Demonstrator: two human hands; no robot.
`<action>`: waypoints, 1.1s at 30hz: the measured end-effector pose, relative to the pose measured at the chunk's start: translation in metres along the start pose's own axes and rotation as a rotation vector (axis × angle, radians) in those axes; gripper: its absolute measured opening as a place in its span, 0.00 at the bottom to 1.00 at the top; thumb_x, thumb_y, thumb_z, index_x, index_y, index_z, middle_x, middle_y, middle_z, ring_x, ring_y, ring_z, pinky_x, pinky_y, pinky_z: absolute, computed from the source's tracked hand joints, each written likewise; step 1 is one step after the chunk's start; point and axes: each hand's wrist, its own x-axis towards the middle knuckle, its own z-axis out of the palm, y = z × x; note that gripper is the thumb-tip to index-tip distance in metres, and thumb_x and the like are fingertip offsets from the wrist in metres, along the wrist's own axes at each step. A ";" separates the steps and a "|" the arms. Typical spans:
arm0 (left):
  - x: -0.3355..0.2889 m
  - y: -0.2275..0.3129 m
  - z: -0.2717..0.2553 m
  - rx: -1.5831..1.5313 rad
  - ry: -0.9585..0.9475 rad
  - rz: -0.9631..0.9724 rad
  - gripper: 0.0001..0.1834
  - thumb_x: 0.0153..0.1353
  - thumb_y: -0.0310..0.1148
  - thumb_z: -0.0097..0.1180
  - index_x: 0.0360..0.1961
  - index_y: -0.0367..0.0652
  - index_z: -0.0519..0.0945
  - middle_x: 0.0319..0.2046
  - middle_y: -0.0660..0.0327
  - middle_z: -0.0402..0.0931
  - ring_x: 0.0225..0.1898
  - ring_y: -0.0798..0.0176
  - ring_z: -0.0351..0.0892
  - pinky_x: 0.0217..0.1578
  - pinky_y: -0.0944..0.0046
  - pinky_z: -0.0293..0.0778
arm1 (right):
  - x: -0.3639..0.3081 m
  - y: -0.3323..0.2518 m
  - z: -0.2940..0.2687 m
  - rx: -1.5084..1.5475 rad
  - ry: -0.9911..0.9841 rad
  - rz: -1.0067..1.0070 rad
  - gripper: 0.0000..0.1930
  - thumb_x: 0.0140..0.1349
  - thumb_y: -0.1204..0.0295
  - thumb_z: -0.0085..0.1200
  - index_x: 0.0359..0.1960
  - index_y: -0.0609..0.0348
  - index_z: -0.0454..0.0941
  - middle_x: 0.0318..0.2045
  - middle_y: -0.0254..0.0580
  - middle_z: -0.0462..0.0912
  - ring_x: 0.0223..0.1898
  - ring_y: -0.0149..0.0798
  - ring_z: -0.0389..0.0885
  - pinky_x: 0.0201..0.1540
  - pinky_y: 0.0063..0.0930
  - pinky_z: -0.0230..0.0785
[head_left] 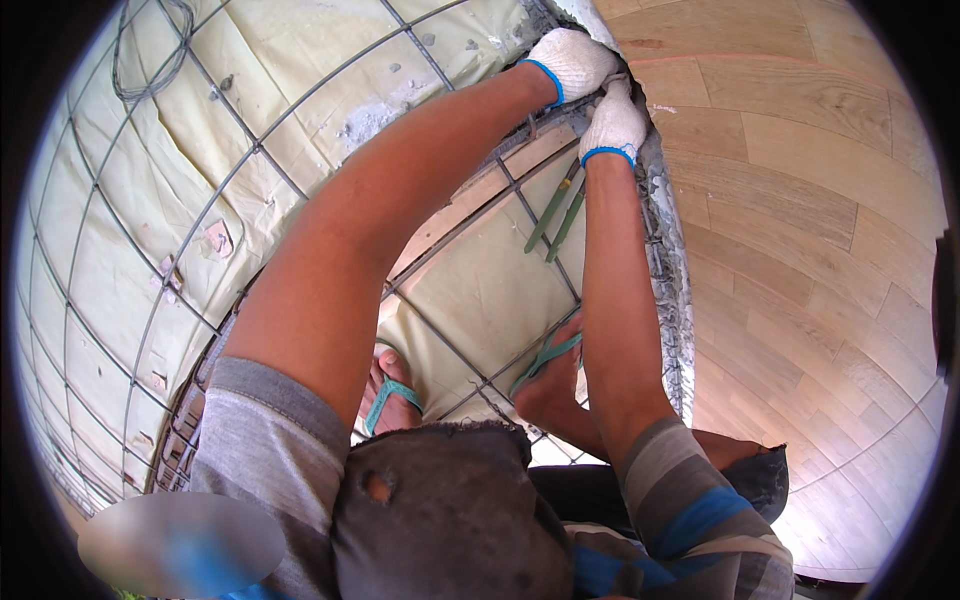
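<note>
My left hand (575, 66), in a white knit glove with a blue cuff, reaches to the rough concrete edge (655, 185) at the top of the head view. Just below it is my right hand (614, 124), gloved the same way, its fingers meeting the left's. Both hands are closed at the edge where the steel bars end; whatever is between the fingers is hidden. Green-handled pincers (555, 215) lie beside my right wrist, their head partly covered by the right glove. Under them runs a grid of steel bars (520, 195) over cream sheeting (470, 285).
A wooden plank (490, 195) crosses below my left forearm. A coil of thin wire (150, 75) rests on the mesh at far left. Concrete crumbs (370, 120) litter the sheeting. Wood-look flooring (780, 200) spreads along the right. My feet, in green flip-flops (392, 397), stand among the bars.
</note>
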 end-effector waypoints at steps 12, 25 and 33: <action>0.000 0.007 0.000 -0.030 -0.039 -0.036 0.16 0.66 0.40 0.54 0.48 0.51 0.89 0.42 0.48 0.88 0.45 0.41 0.88 0.46 0.44 0.82 | 0.047 0.040 -0.015 -0.523 0.063 -0.318 0.20 0.74 0.59 0.52 0.50 0.68 0.83 0.47 0.51 0.89 0.46 0.49 0.89 0.51 0.39 0.79; 0.002 0.003 0.013 -0.030 -0.046 -0.179 0.18 0.68 0.47 0.55 0.51 0.54 0.89 0.42 0.51 0.89 0.46 0.43 0.88 0.48 0.45 0.82 | -0.009 -0.006 -0.010 -0.850 0.172 -0.451 0.21 0.70 0.58 0.54 0.49 0.64 0.88 0.48 0.59 0.89 0.50 0.59 0.88 0.55 0.46 0.77; 0.000 0.004 0.026 -0.090 0.106 -0.323 0.17 0.65 0.49 0.57 0.39 0.52 0.93 0.39 0.51 0.89 0.43 0.43 0.89 0.44 0.44 0.82 | -0.038 -0.018 -0.001 -0.765 0.075 -0.540 0.26 0.76 0.51 0.50 0.51 0.65 0.86 0.51 0.64 0.87 0.53 0.62 0.86 0.57 0.48 0.75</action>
